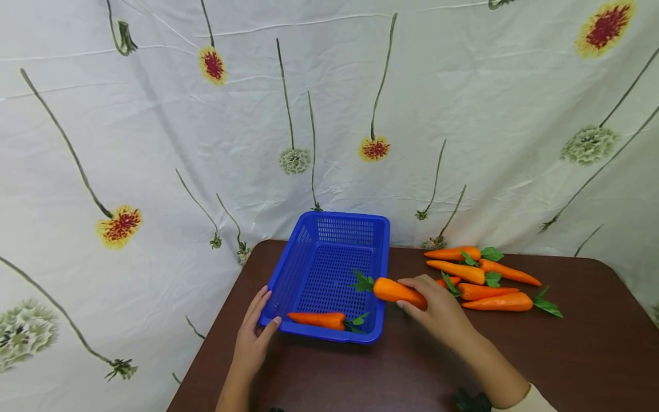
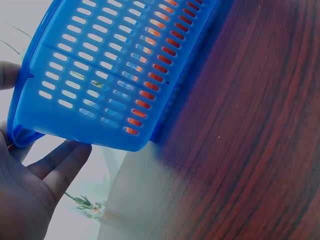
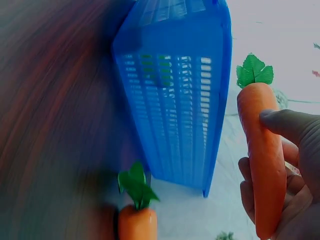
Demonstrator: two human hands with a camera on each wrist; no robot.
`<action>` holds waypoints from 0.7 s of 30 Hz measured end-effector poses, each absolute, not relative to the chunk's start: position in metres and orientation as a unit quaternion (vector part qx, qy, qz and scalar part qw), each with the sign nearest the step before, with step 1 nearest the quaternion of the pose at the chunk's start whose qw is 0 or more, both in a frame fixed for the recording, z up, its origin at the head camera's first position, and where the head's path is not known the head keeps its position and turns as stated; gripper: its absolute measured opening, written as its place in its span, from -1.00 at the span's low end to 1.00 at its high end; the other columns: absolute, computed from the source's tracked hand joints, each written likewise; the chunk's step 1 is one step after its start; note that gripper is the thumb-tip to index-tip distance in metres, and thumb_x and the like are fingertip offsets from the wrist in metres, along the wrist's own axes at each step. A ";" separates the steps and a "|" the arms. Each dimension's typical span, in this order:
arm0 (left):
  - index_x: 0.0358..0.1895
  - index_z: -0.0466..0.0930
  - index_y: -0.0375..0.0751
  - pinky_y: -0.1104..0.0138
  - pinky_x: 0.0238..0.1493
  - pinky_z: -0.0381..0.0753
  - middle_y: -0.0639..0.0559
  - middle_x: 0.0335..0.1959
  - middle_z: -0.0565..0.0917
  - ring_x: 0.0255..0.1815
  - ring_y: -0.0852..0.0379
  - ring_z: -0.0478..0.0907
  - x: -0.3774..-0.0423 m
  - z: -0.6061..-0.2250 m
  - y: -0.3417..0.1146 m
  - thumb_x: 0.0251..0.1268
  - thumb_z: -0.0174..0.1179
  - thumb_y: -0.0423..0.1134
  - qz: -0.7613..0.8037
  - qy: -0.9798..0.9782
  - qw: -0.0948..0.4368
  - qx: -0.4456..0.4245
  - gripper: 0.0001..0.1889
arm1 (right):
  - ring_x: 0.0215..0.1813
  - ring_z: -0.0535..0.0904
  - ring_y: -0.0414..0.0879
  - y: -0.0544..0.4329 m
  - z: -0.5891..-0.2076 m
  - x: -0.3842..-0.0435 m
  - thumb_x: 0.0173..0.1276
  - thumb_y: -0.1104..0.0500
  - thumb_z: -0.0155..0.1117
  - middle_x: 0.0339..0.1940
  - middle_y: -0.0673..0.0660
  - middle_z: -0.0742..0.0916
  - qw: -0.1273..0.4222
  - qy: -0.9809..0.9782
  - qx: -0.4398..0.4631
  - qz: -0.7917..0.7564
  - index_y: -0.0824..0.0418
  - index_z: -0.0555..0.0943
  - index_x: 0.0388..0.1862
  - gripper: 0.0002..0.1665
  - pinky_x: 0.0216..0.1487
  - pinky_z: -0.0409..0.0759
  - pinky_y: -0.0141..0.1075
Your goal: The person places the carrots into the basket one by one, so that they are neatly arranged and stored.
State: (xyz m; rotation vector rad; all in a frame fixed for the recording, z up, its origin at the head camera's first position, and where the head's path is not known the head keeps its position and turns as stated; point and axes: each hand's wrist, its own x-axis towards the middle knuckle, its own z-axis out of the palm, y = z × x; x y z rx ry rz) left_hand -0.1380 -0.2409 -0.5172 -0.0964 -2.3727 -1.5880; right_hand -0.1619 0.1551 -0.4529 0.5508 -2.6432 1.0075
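Orange, likely plastic carrot (image 1: pixel 399 290) is clamped in the fingers of the right hand (image 1: pixel 436 304), by the right rim of the blue plastic basket (image 1: pixel 385 243). It looks light and stiff; grab the fat middle. The left hand (image 1: pixel 254 332) grips the near left corner. Only the head view plainly shows another orange carrot (image 1: pixel 319 320) inside.

Flower-print cloth (image 1: pixel 340 109) behind a brown table (image 1: pixel 334 375) suggests a homelike room

Head view was evenly lit; R wrist view: cloth (image 3: pixel 282 27) behind R hand (image 3: pixel 311 157) was overexp., table (image 3: pixel 50 120) opp. it dim, blurry.
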 end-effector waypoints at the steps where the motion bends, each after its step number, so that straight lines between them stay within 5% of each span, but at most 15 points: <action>1: 0.50 0.35 -0.04 0.75 0.18 0.36 0.02 0.62 0.21 0.40 0.65 0.18 -0.138 -0.517 -0.241 0.42 0.22 -0.32 -0.550 -0.822 0.142 -0.033 -0.40 | -0.18 0.58 -0.21 0.152 -0.453 -0.162 0.26 0.07 0.50 -0.05 -0.03 0.72 0.132 -0.909 0.193 0.347 0.09 0.67 0.16 -0.52 -0.18 0.62 -0.32; 21: 0.51 0.35 -0.01 0.76 0.19 0.32 0.04 0.62 0.20 0.39 0.66 0.16 -0.139 -0.516 -0.239 0.43 0.20 -0.33 -0.547 -0.825 0.138 -0.025 -0.40 | -0.10 0.61 -0.19 0.088 -0.451 -0.167 0.31 0.07 0.47 -0.01 -0.03 0.69 0.124 -0.902 0.227 0.346 0.07 0.66 0.20 -0.52 -0.04 0.67 -0.24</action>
